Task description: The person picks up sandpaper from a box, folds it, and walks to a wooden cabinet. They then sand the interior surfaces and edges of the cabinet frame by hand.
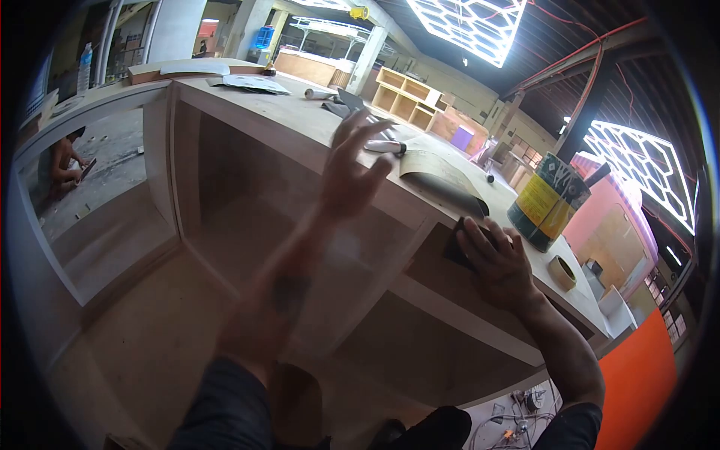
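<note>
My left hand (pixel 352 169) is raised at the cabinet's front edge, blurred, its fingers spread with nothing visible in them. Just behind its fingertips a silver-and-black handled tool (pixel 386 147) lies on the white cabinet top (pixel 300 124). My right hand (pixel 499 262) is closed over a dark piece of sandpaper (pixel 456 246), pressed at the front edge of the cabinet. Between the hands, a curled sheet of sandpaper (pixel 442 174) rests on the top, beige back up and dark underside showing.
A paint-smeared can (pixel 549 202) and a tape roll (pixel 562 273) stand to the right. Papers (pixel 251 83) lie at the far left. Open compartments (pixel 277 187) face me below. Another person (pixel 66 161) crouches beyond the left opening. Cables (pixel 517 427) lie on the floor.
</note>
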### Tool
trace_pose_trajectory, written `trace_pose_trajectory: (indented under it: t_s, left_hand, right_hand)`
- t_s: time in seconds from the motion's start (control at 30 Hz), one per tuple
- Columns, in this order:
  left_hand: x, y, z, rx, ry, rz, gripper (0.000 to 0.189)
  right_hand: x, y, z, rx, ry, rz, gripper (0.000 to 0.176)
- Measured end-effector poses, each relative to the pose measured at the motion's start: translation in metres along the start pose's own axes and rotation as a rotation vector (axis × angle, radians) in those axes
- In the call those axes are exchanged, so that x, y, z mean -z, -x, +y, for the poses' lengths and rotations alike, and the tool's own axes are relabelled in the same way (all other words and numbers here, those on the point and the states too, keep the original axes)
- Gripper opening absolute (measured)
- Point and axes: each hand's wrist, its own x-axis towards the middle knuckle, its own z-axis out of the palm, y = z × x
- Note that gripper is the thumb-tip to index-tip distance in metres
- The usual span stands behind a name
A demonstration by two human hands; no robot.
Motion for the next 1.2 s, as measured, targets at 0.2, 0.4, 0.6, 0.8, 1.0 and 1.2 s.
trace_pose_trajectory:
  t_s: [0.2,0.4,0.6,0.8,1.0,1.2]
  left_hand:
    - [0.002,0.183,0.083,0.691,0.375,0.221,0.021]
    - [-0.006,0.225,0.072,0.567,0.069,0.041,0.022]
    - [0.021,0.204,0.075,0.613,0.119,0.136,0.021]
    - [0.043,0.197,0.074,0.595,0.105,0.144,0.015]
    - [0.028,0.217,0.041,0.623,0.003,0.234,0.015]
    - [0.027,0.207,0.045,0.708,0.082,0.285,0.013]
  right_hand:
    - [-0.04,-0.142,-0.045,0.098,-0.175,0.053,0.064]
    - [-0.075,-0.247,-0.087,0.06,-0.018,0.248,0.065]
    - [-0.035,-0.141,-0.047,0.053,-0.069,-0.023,0.074]
    - [-0.053,-0.164,-0.059,0.077,0.101,0.104,0.073]
    - [-0.074,-0.249,-0.083,0.163,0.093,0.116,0.061]
    - [-0.022,-0.122,-0.021,0.201,-0.08,-0.148,0.07]
